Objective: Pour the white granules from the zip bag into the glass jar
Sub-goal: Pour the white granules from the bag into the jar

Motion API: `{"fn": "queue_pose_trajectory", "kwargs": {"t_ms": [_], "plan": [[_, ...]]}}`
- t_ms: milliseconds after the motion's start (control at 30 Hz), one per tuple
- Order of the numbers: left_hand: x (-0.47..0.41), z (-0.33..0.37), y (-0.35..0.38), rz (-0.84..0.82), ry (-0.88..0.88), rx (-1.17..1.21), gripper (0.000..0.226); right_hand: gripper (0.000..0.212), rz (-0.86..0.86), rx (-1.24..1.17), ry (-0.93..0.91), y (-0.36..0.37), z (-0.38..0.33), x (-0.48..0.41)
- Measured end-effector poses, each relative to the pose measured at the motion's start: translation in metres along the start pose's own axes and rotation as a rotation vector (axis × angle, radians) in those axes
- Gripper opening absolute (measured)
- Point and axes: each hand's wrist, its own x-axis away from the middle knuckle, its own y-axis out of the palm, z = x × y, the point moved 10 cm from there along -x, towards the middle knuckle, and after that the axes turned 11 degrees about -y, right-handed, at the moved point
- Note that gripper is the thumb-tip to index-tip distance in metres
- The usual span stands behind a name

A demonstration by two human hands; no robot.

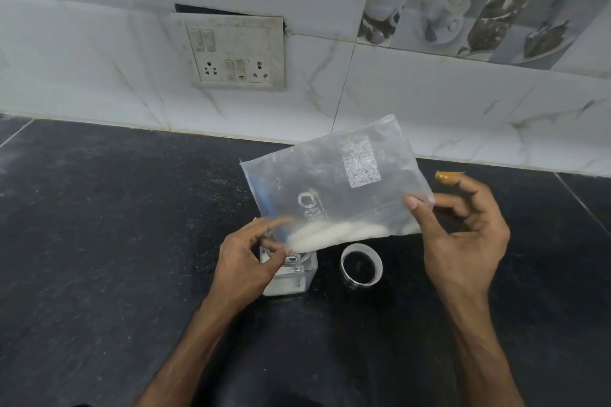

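A clear zip bag (334, 182) hangs tilted above the black counter, its zip end down to the left. White granules (334, 232) lie along its lower edge. My right hand (463, 235) pinches the bag's right corner between thumb and fingers. My left hand (244, 258) pinches the lower left corner, right over the mouth of the square glass jar (291, 277). The jar stands upright on the counter with some white granules at its bottom; its mouth is partly hidden by my left hand and the bag.
A round jar lid (361, 264) lies on the black counter (99, 241) just right of the jar. An orange-brown object (444, 178) peeks out behind my right hand. A tiled wall with a switch and socket panel (236, 51) rises at the back.
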Motion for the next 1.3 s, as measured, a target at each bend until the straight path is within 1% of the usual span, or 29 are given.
{"fn": "queue_pose_trajectory", "kwargs": {"t_ms": [100,133,233,367,467,633,767,933,1033,1167,1300], "plan": [[0.000,0.002,-0.002,0.020,-0.013,-0.004,0.073,0.039,-0.019,0.002,0.014,0.004,0.000,0.001],[0.000,0.001,-0.002,0.023,-0.013,-0.012,0.074,0.039,-0.018,0.006,0.015,0.005,-0.001,0.002],[-0.001,-0.002,0.000,0.004,0.000,0.000,0.061,0.040,0.020,-0.003,0.011,0.000,0.000,0.002],[-0.001,-0.001,-0.001,0.017,0.003,-0.002,0.066,0.038,0.001,0.000,0.008,0.002,0.000,0.002],[-0.001,-0.003,0.001,0.000,0.007,0.005,0.057,0.039,0.017,0.001,0.009,-0.002,0.001,0.001],[0.000,-0.001,0.001,0.002,0.004,0.013,0.059,0.039,0.008,0.015,0.005,-0.001,0.000,0.002],[-0.001,-0.005,0.001,-0.006,-0.003,0.035,0.052,0.038,-0.010,0.022,0.001,0.000,0.000,0.001],[-0.001,-0.004,0.002,-0.005,-0.016,0.030,0.051,0.037,-0.002,0.033,0.008,-0.003,0.002,0.003],[0.000,-0.004,0.001,-0.004,-0.014,0.022,0.054,0.039,0.013,0.023,0.016,-0.005,0.003,0.004],[0.001,0.001,-0.001,0.013,0.004,0.005,0.058,0.033,-0.013,-0.032,0.021,0.003,0.003,0.006],[0.002,0.006,-0.002,0.019,0.014,-0.003,0.057,0.043,-0.076,-0.087,0.075,0.006,0.012,0.005]]}}
